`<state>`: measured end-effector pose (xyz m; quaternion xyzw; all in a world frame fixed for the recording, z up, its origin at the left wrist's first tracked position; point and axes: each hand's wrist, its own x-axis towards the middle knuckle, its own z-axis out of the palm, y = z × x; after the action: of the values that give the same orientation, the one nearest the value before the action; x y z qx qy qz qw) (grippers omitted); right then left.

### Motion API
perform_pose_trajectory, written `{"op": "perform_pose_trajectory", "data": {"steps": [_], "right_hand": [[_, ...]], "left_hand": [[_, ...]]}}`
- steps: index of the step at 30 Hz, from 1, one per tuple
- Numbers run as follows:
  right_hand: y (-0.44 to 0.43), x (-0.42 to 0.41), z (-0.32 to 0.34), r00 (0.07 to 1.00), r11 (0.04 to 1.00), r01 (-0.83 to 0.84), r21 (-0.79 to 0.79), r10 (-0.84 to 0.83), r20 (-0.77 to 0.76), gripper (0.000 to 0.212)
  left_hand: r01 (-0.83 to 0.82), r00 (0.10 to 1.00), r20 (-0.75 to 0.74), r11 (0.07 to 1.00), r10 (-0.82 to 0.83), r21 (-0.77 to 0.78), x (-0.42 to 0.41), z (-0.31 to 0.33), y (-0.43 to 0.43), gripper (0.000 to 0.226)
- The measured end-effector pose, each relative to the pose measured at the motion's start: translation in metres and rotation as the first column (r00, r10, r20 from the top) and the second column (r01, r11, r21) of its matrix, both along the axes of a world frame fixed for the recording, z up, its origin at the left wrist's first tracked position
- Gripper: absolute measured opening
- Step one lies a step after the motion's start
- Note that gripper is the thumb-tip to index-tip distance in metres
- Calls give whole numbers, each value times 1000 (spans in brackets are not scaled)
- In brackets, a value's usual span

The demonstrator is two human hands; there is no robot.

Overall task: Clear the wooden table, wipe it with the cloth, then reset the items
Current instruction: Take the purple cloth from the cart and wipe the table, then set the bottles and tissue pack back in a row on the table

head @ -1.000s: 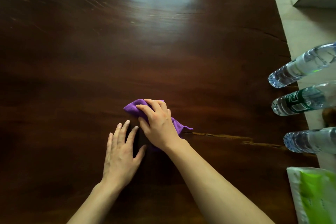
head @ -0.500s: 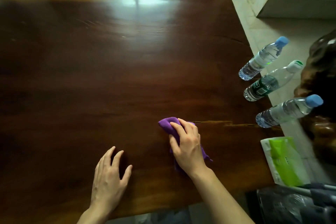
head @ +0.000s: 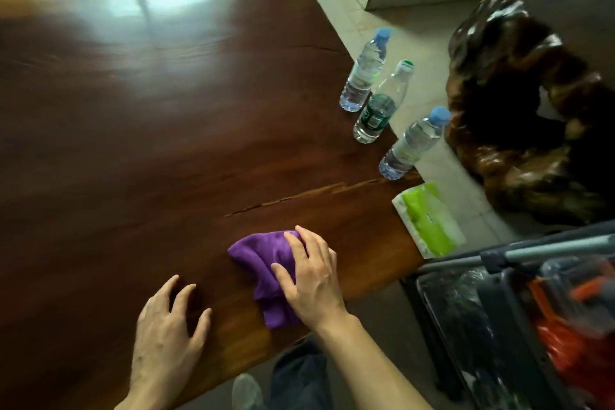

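Note:
A dark wooden table [head: 149,143] fills most of the view. My right hand [head: 311,276] presses down on a crumpled purple cloth [head: 263,260] near the table's front right corner, fingers curled over the cloth. My left hand [head: 166,333] rests flat on the wood to the left of the cloth, fingers spread, holding nothing. On the tiled floor beyond the right edge stand three water bottles: a blue-capped one [head: 364,71], a green-labelled one [head: 381,106] and another blue-capped one [head: 412,145]. A green and white tissue pack [head: 429,221] lies on the floor beside the corner.
A gnarled dark wooden stool or root piece [head: 525,110] stands on the floor at the right. A cart with a grey bar and plastic-covered items [head: 519,316] sits at the lower right. My leg in dark trousers [head: 299,376] shows below the table's front edge.
My right hand has slid the cloth rightwards and nearer to the front edge. The view has swung right, so the bottles, tissue pack and cart show more fully. My left hand stays on the table.

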<state>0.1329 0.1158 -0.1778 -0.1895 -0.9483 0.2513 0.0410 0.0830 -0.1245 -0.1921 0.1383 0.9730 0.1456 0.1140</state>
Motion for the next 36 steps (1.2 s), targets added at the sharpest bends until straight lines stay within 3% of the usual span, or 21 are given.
{"op": "perform_pose_trajectory", "data": {"steps": [8,15,20,28,36], "right_hand": [[99,49,35,954,963,266,55,-254,-157,44],[177,76,45,877,867,474,156,-449,-172,58],[216,74,37,853,844,520,130,-522,-22,81],[250,56,12,848,870,484,91,-492,196,119],[263,47,-7,845,889,453,57,-449,289,120]], "left_hand": [[140,989,10,972,-145,188,-25,33,85,40],[344,938,-62,896,-341,282,-53,46,195,39],[430,901,-95,838,-424,335,-75,48,281,50],[386,892,41,807,-450,447,-99,33,387,89],[253,898,124,726,-421,639,-107,28,437,84]]}}
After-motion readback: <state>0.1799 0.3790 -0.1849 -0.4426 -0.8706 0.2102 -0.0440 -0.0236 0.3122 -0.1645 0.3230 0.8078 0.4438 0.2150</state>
